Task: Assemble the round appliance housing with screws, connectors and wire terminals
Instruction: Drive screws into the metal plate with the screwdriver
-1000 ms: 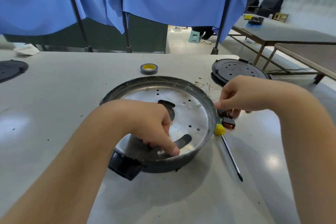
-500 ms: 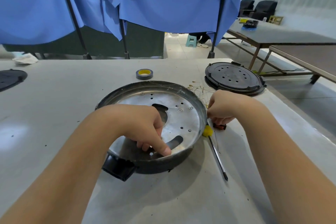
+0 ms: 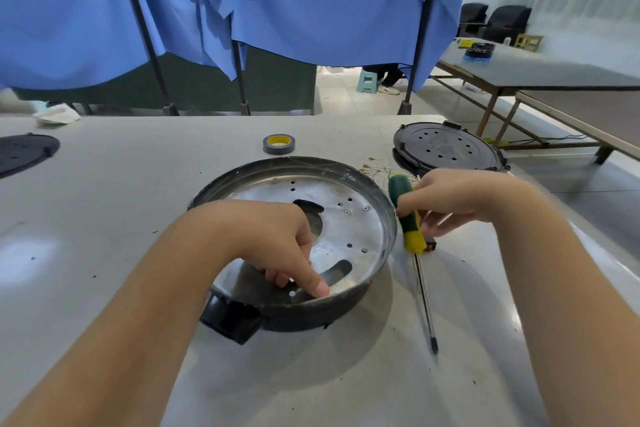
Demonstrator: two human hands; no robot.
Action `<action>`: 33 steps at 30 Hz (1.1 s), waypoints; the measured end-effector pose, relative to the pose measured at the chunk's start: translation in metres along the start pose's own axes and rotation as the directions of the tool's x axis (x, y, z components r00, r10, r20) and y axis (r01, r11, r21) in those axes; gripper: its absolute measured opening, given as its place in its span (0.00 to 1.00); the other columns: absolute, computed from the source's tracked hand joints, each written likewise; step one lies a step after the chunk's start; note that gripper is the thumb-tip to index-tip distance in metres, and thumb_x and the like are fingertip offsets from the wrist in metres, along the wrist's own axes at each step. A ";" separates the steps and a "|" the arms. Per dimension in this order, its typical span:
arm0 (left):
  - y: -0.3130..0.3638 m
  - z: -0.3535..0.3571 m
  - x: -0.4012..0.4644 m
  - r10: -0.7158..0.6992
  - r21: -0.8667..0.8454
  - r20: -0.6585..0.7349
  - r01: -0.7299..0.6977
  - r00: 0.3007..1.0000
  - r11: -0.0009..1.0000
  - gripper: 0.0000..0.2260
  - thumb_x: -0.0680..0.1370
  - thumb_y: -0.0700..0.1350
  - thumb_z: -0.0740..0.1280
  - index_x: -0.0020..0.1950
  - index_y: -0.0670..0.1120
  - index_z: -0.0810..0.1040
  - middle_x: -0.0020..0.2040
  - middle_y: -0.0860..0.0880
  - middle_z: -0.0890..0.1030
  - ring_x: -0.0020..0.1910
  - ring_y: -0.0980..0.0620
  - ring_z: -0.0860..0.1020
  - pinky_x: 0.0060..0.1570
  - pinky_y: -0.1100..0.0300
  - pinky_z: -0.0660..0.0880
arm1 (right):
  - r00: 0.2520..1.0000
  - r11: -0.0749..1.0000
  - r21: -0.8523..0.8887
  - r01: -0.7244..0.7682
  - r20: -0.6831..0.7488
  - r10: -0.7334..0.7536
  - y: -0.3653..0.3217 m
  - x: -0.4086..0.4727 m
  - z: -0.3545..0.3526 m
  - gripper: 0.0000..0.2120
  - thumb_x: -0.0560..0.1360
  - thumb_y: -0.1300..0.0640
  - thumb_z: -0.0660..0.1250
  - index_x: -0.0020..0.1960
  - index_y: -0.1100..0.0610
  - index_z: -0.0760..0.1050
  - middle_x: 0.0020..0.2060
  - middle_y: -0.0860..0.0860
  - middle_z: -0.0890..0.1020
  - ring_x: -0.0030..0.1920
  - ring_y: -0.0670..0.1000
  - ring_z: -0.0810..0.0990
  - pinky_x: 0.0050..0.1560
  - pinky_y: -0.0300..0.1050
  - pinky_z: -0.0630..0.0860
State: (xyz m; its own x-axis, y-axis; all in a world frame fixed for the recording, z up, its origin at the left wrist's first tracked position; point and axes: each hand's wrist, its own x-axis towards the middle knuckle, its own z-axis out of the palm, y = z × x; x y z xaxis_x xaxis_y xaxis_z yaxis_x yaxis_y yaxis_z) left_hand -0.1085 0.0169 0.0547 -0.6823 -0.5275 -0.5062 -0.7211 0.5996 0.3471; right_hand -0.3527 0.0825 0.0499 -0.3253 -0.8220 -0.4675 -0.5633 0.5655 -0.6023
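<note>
1. Two hands share this step. The left hand (image 3: 277, 246) reaches into the round housing (image 3: 294, 243), which sits on the tabletop (image 3: 121, 184); its fingers are curled, with the forefinger tip pressed on the metal plate near a small hole at the housing's near rim. Keep that pressure steady so the plate's holes stay lined up.
2. The right hand (image 3: 453, 204), just right of the housing, has its grip pinched round the green-and-yellow handle of the screwdriver (image 3: 408, 218). The shaft slopes down toward the tabletop; whether the tip touches it I cannot tell. Lift it well clear before swinging it over the rim.
3. Likely next: seat the tip squarely in a screw on the plate, shaft upright, and turn without leaning sideways.
4. Loose wire terminals (image 3: 377, 172) lie just beyond the housing's right edge, and a small black-and-red part (image 3: 430, 247) sits under the right hand; avoid scattering them.
5. The tape roll (image 3: 278, 143) and black lid (image 3: 448, 149) lie beyond the housing, out of the way.
</note>
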 end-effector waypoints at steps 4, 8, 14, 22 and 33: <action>0.000 0.000 0.000 0.002 -0.004 0.001 -0.002 1.000 1.000 0.17 0.67 0.61 0.76 0.35 0.50 0.77 0.27 0.56 0.80 0.29 0.60 0.76 0.35 0.66 0.71 | 0.995 0.976 0.198 0.095 -0.024 -0.092 -0.006 -0.015 -0.012 0.12 0.74 0.57 0.69 0.55 0.63 0.77 0.45 0.59 0.83 0.36 0.52 0.83 0.35 0.42 0.80; -0.001 0.000 0.000 0.002 0.001 0.005 -0.002 1.000 1.000 0.17 0.67 0.61 0.76 0.35 0.50 0.77 0.28 0.56 0.80 0.28 0.61 0.76 0.36 0.66 0.72 | 0.981 0.895 0.406 0.185 -0.031 -0.189 -0.020 -0.029 -0.010 0.10 0.75 0.57 0.66 0.53 0.61 0.79 0.40 0.55 0.81 0.31 0.49 0.81 0.30 0.39 0.79; -0.002 0.001 0.000 0.000 0.000 -0.001 0.000 1.000 1.000 0.17 0.67 0.63 0.75 0.37 0.50 0.77 0.28 0.57 0.80 0.27 0.63 0.76 0.32 0.68 0.70 | 0.915 0.662 0.684 0.306 -0.019 -0.403 -0.041 -0.043 0.009 0.10 0.78 0.58 0.60 0.53 0.60 0.78 0.30 0.49 0.78 0.27 0.46 0.77 0.28 0.36 0.76; -0.003 0.001 0.002 0.020 -0.025 -0.003 -0.020 1.000 0.999 0.17 0.69 0.62 0.74 0.39 0.49 0.78 0.27 0.56 0.80 0.27 0.62 0.75 0.26 0.73 0.68 | 0.754 0.452 0.676 0.581 -0.237 -0.613 -0.056 -0.055 0.022 0.10 0.77 0.64 0.62 0.57 0.60 0.76 0.37 0.50 0.80 0.38 0.51 0.83 0.40 0.41 0.80; -0.006 -0.003 -0.002 0.065 -0.022 0.063 -0.063 0.996 0.998 0.13 0.69 0.59 0.75 0.38 0.51 0.78 0.30 0.58 0.80 0.30 0.63 0.76 0.35 0.67 0.71 | 0.606 0.422 0.479 0.770 -0.339 -0.720 -0.061 -0.074 0.030 0.17 0.71 0.61 0.65 0.60 0.58 0.74 0.46 0.52 0.84 0.48 0.56 0.85 0.45 0.46 0.81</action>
State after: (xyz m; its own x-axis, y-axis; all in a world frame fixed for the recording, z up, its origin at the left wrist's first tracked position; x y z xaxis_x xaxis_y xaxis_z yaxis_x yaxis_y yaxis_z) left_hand -0.1033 0.0127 0.0561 -0.7186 -0.4490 -0.5311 -0.6789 0.6186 0.3955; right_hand -0.2709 0.1107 0.1018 -0.0489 -0.9279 0.3695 -0.1243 -0.3614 -0.9241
